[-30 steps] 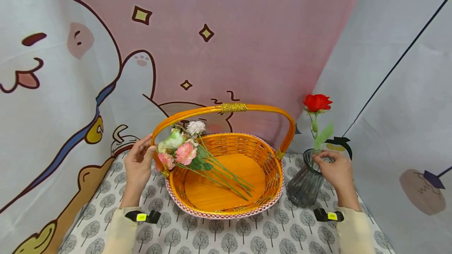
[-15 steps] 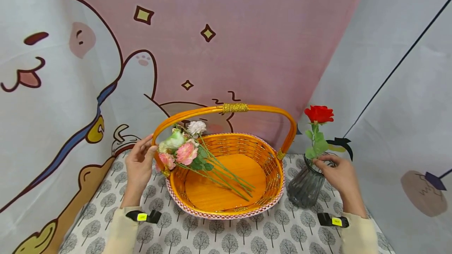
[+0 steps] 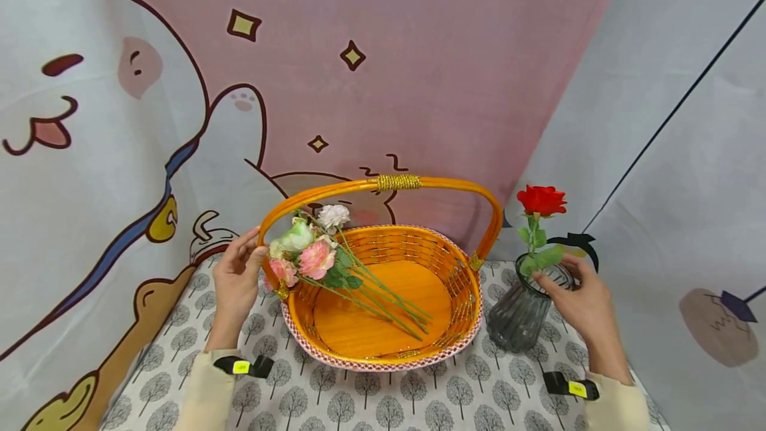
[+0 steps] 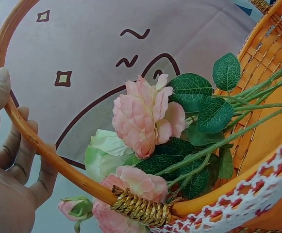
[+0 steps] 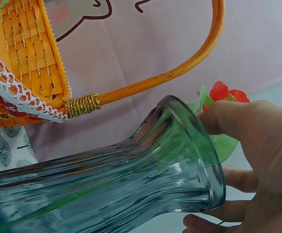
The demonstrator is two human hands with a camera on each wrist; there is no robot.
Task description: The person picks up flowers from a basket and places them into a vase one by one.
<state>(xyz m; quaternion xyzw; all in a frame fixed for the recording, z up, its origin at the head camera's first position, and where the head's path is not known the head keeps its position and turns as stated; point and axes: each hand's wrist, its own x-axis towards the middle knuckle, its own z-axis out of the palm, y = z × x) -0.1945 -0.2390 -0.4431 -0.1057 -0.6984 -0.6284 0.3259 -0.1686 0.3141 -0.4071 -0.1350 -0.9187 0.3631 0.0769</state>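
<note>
On the table (image 3: 389, 411), over a b&w tree-print cloth (image 3: 293, 408), two beige sleeves (image 3: 619, 411) reach in from the near edge, each w/ a black strap (image 3: 577, 388) & yellow tag at the wrist. Beyond, approx. centre, sits the orange wicker basket (image 3: 381, 363), its rim trimmed w/ red & white lace. Artificial flowers (image 3: 316, 260) (pink, white, pale green) rest in it, blooms at the L end, stems slanting across the inside. L hand (image 3: 235, 281) holds the arched handle (image 3: 398, 182) low on its L side: thumb in front, other fingers bent behind. To the R, apart from the basket, stands a ribbed glass vase (image 3: 517, 324), a red rose (image 3: 541, 200) upright in it, leaves at the mouth. R hand (image 3: 583, 301) is at the vase's rim, thumb & fingers spread apart; can't tell if they touch the glass. Farthest: a cartoon-print backdrop (image 3: 431, 85), mostly pink & white.
</note>
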